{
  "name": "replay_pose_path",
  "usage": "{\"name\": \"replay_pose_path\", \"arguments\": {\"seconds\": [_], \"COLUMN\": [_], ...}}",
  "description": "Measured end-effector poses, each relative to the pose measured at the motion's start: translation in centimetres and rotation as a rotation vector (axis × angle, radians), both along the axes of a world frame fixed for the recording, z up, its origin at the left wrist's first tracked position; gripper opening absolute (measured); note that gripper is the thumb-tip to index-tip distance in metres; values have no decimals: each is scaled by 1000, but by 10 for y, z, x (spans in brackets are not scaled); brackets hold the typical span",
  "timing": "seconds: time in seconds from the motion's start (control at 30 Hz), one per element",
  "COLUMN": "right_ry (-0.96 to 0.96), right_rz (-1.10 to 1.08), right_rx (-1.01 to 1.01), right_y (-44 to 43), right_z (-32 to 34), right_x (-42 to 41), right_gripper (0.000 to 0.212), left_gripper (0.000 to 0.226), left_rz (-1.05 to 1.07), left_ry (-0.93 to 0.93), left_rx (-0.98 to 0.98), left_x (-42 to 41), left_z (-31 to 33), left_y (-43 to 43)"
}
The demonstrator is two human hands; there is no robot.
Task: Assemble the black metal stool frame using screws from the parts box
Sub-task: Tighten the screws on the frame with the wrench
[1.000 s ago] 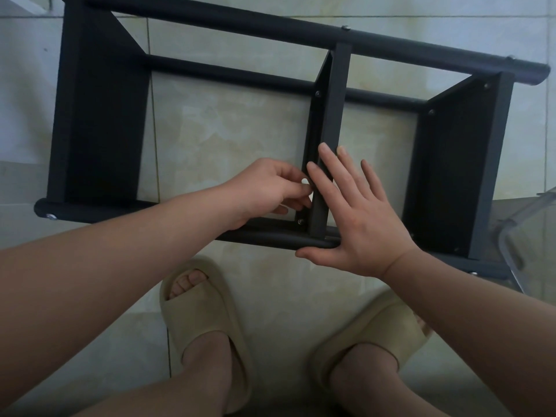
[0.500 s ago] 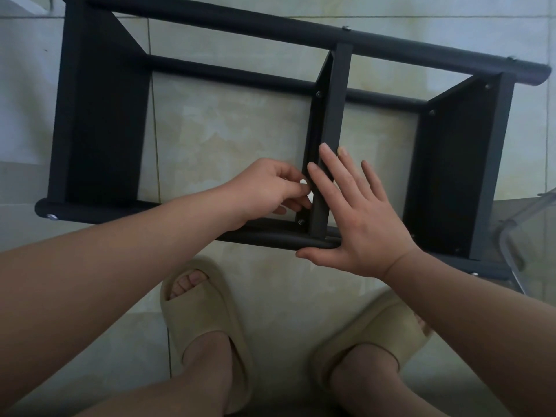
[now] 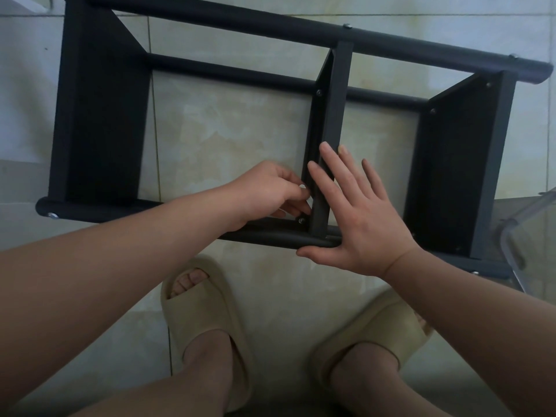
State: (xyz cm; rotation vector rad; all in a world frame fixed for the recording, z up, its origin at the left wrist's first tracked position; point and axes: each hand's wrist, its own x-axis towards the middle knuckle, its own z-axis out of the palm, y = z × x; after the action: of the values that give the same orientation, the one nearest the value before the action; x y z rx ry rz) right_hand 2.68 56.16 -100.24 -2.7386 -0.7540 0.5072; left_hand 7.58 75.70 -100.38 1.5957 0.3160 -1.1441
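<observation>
Black metal stool frame (image 3: 102, 115) lies on the tiled floor (image 3: 228, 127). On the near end of its middle crossbar (image 3: 337, 109) the right hand (image 3: 361, 218) lies flat, with straight fingers. Just left of the crossbar, the left hand (image 3: 267, 194) has curled fingers; whether they pinch a screw, I cannot tell.

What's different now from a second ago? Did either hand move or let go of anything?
Nothing visibly changed. The left hand keeps its fingertips bunched at the side of the middle crossbar; whether they pinch anything is too small to tell. The right hand stays flat against that crossbar and the near tube. The stool frame has not shifted.
</observation>
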Motion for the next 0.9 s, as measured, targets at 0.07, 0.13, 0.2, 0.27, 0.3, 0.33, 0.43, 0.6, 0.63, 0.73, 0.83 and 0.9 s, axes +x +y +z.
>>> {"name": "replay_pose_path", "arguments": {"seconds": [0.07, 0.13, 0.2, 0.27, 0.3, 0.33, 0.43, 0.6, 0.63, 0.73, 0.83, 0.9], "right_ry": [-2, -2, 0, 1, 1, 0, 1, -1, -2, -2, -3, -4], "right_rz": [-2, -2, -2, -4, -5, -6, -6, -6, -5, -3, -3, -4], "right_rx": [7, 11, 9, 11, 13, 16, 19, 21, 23, 19, 21, 21], "right_y": [0, 0, 0, 0, 0, 0, 0, 1, 1, 0, 0, 0], "right_z": [0, 0, 0, 1, 1, 1, 2, 2, 2, 2, 2, 2], "right_x": [0, 0, 0, 0, 0, 0, -1, 0, 0, 0, 0, 0], "right_gripper": [112, 112, 112, 112, 112, 112, 111, 111, 111, 111, 112, 112], "left_gripper": [15, 16, 16, 16, 17, 17, 18, 19, 18, 17, 18, 19], "left_rz": [5, -6, -34, -62, -79, -101, -157, -224, -238, -268, -295, -317], "left_ry": [28, 51, 60, 53, 42, 26, -28, -105, -120, -144, -155, -171], "left_rx": [-2, -1, -4, -7, -5, 0, 23, 23, 19, -5, -16, -16], "left_x": [1, 1, 1, 2, 2, 3, 4, 3, 3, 4, 4, 4], "left_z": [0, -1, -1, -2, -1, -1, -1, -1, -1, -2, -3, -4], "left_y": [0, 0, 1, 1, 2, 2, 3, 6, 7, 10, 13, 14]}}
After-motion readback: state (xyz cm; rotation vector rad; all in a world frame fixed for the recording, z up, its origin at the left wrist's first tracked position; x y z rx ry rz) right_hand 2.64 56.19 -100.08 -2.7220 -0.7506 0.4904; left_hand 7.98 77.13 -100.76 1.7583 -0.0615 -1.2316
